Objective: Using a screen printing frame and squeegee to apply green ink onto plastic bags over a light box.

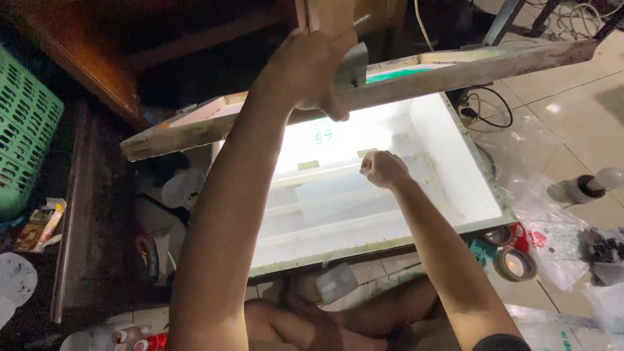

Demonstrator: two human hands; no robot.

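- I see my left hand [312, 71] at the upper middle of the frame, its grip clamped on the wooden frame [455, 75], fingers wrapped over the rail and thumb pressed on its near face.
- The wooden frame is a long, worn screen frame, pale and stained, with chipped edges; it runs tilted from the left of centre up to the upper right corner, raised above the light box.
- Inside the frame I make out a strip of green mesh [396, 75] and some pale tape along the rail.
- The light box [481, 188] fills the centre of the frame: a shallow white tray, brightly lit from within, with a greenish, scuffed rim.
- My right hand [383, 169] rests on the glowing surface in the middle, grip closed into a loose fist; I cannot tell whether it pinches anything.
- Just beside that fist lie a translucent sheet [331, 198] and small tape pieces [308, 165] on the lit surface.
- At lower right, on the tiled floor, sit tape rolls [513, 260], next to clear plastic bags [552, 240].
- A green basket [23, 123] stands at the far left edge.
- My bare legs show at the bottom, under the light box edge.
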